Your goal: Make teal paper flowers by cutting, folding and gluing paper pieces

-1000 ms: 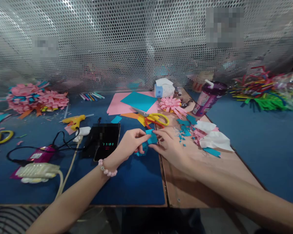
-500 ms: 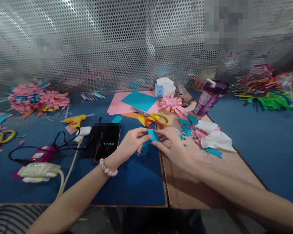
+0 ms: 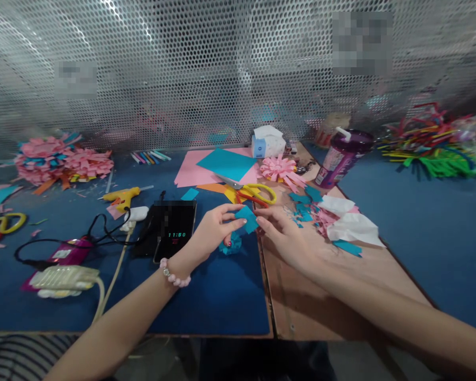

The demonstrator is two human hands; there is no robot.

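A small piece of blue paper is held up above the seam of the table. My left hand, with a pink bead bracelet at its wrist, pinches the paper's left side between thumb and fingers. My right hand has its thumb and forefinger at the right corner of the same piece. Under my left fingers lies a crumpled, curled blue paper bit on the blue table. Just beyond both hands rest scissors with yellow and red handles, over orange and yellow paper.
Pink and blue paper sheets, a tissue box and a pink paper flower lie behind. To the right are blue scraps, tissues and a purple tumbler. Leftward are a phone, a yellow glue gun and a power strip.
The blue paper piece now shows flatter and wider between my fingers, turned cornerwise. My right fingertips have drawn back slightly to its right corner. The other things stay put.
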